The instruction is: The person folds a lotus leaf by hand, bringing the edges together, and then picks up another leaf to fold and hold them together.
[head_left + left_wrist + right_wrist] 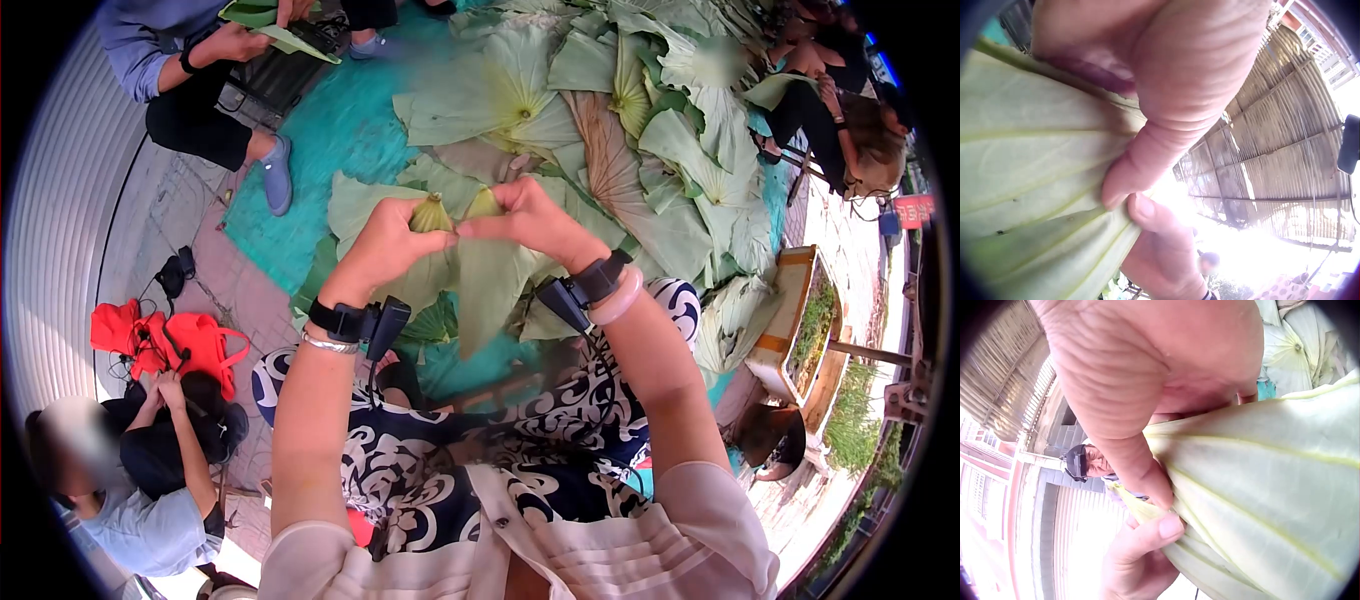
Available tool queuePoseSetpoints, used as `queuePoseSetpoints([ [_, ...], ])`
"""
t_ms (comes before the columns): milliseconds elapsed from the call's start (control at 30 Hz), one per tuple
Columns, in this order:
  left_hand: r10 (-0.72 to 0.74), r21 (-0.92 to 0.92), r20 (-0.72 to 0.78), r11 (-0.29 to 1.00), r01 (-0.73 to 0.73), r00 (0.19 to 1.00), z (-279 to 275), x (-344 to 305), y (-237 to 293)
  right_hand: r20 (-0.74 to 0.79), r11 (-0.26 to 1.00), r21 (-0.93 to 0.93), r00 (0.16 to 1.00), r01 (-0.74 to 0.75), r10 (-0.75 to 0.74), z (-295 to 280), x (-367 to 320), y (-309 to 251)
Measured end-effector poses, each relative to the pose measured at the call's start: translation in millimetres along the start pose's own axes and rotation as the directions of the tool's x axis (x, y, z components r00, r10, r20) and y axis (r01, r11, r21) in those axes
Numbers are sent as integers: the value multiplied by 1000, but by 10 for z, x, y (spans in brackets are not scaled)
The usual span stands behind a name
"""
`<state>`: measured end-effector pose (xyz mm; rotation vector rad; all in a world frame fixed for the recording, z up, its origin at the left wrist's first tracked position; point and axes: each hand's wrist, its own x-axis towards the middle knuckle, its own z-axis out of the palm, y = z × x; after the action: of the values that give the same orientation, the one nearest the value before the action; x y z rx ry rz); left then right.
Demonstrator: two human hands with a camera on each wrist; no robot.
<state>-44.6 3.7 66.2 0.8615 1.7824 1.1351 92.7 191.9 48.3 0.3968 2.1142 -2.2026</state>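
I have the leaf (1029,175) pinched in each grip, left hand (390,243) and right hand (540,222) thumb to thumb, its folds hanging below them, more leaves (525,105) beyond

Head view, looked down from near edge of turquoise sheet (330,140), wrist views, faced pale leaf (1029,169) close up, shared both thumbs (1129,178).

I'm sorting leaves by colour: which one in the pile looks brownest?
The creased leaf beyond the right hand, slightly to its right; its brown surface stands out against the pale green leaves around it.
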Motion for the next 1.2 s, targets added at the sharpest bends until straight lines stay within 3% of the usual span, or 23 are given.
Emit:
queuePoseSetpoints([
  [367,-33,-9,-15,999,33,999,-2,-8,3,-43,995,93,999,18,-14,32,-28,-31],
  [567,58,24,45,998,-59,997,29,-29,67,-31,1000,21,999,-10,10,-7,29,108],
  [667,17,82,-11,996,-16,1000,4,4,-9,-38,1000,16,999,-5,6,11,15,55],
  [767,69,42,-29,997,-68,997,29,13,-15,-6,1000,-9,1000,-17,17,-8,14,29],
  [1200,54,29,-55,998,-52,997,20,16,-37,-4,998,60,1000,-16,16,16,-8,-27],
])
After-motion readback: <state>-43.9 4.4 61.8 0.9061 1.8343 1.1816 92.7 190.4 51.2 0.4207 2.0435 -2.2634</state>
